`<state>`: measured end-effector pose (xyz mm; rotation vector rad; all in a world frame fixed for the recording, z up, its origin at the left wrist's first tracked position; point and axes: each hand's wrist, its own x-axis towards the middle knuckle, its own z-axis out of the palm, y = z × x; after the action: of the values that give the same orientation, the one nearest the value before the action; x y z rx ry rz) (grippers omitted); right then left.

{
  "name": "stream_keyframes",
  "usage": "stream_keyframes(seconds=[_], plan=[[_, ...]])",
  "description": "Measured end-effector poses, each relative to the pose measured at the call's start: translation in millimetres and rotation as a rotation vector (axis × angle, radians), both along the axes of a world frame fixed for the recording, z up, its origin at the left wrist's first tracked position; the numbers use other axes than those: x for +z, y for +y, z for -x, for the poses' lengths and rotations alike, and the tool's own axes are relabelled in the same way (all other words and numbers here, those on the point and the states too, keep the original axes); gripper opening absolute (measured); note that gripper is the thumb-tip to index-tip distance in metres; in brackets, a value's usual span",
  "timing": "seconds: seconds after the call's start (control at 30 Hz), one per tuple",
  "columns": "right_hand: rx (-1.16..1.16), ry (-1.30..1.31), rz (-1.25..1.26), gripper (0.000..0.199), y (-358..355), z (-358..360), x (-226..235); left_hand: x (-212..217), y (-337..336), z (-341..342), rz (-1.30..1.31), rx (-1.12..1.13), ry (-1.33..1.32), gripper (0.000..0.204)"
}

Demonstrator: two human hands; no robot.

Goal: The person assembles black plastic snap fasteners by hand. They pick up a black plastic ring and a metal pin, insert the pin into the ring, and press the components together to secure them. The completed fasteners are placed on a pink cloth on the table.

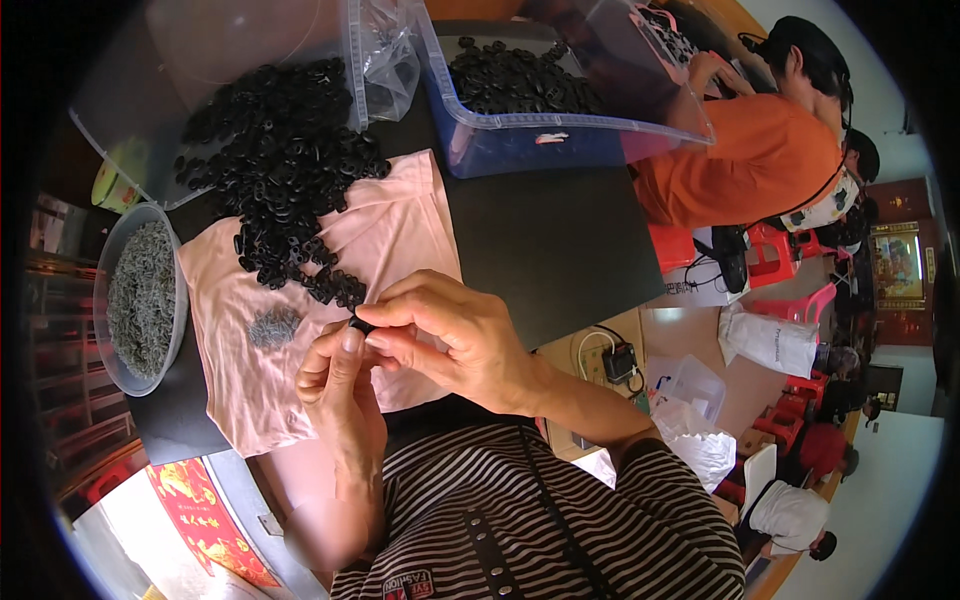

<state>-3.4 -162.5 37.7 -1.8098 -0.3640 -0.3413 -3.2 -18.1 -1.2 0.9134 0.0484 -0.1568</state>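
Over the pink cloth (415, 215), both hands meet at one small black plastic piece (362, 324). Thumb and fingers of my left hand (345, 395) pinch it from below. From the right, my right hand (465, 345) grips the same piece with its fingertips, which partly cover it. Just beyond them, a heap of black ring-shaped plastic pieces (290, 150) spreads across the cloth and trails toward my fingers. A small pile of fine grey metal bits (273, 327), too small to name, lies on the cloth left of my hands.
At the left stands a round tub (178, 325) full of similar grey bits. A blue-clear plastic bin (540, 150) with more black pieces stands at the back on the dark table (550, 240). Beyond its right side, a person in orange (740, 150) works; red stools (770, 255) stand behind.
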Motion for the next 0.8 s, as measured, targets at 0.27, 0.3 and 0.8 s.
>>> stream_keyframes(seconds=[0.27, 0.3, 0.8], plan=[[0.002, 0.039, 0.08, 0.03, -6, 1, 2, -1, 2, -1, 0.131, -0.108, 0.003, 0.015], [0.027, 0.077, 0.032, 0.03, -9, 1, 4, 4, -3, 0, 0.105, -0.069, -0.009, 0.018], [0.166, 0.136, -0.134, 0.023, -9, 3, 12, -5, 10, -9, -0.175, 0.0, -0.527, 0.02]])
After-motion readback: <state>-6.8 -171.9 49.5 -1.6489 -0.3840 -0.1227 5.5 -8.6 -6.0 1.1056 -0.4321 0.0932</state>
